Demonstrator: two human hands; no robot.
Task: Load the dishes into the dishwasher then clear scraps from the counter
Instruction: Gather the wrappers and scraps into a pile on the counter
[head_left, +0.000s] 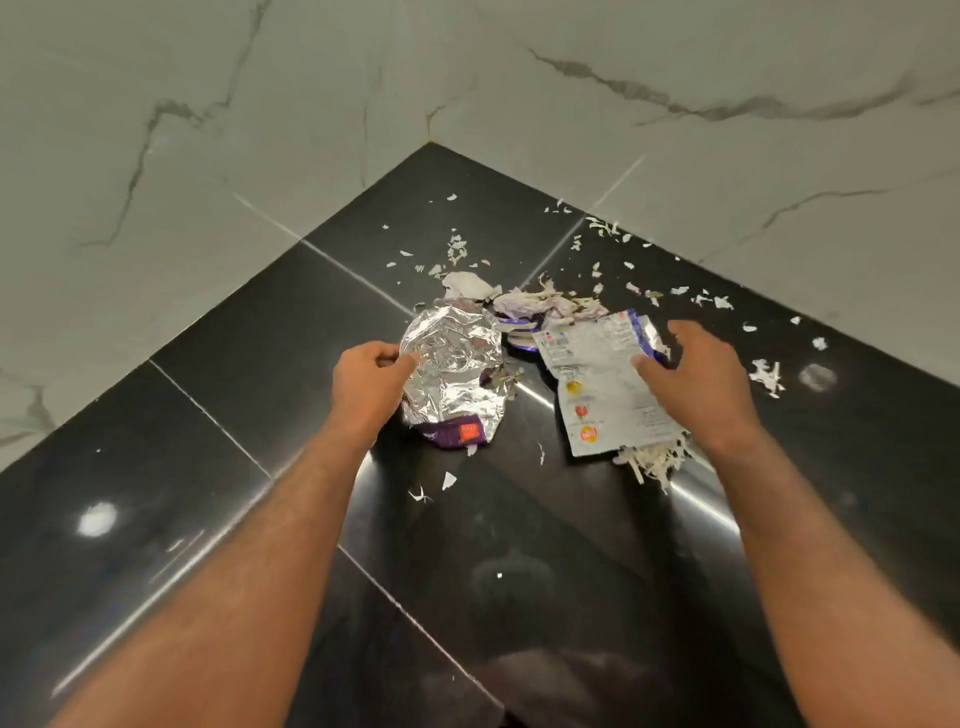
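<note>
A black glossy worktop (208, 415) fills the lower frame and runs up to a corner of marble-veined wall (208, 130) at upper centre. At mid-frame lies a crumpled foil (452, 364), silver side up, with a purple printed edge at its lower end. The left hand (371, 384) pinches the foil's left edge between thumb and forefinger. Just right of the foil lies a flat white packet (597, 384) with small coloured marks. The right hand (696, 379) is over the packet's right side with its fingers spread, and its thumb touches the packet. Pale shredded scraps (654, 460) poke out from under the packet's lower edge. More crumpled wrappers (524, 306) sit just above the foil and packet. Small white flakes (457, 247) are scattered toward the corner and along the right wall.
</note>
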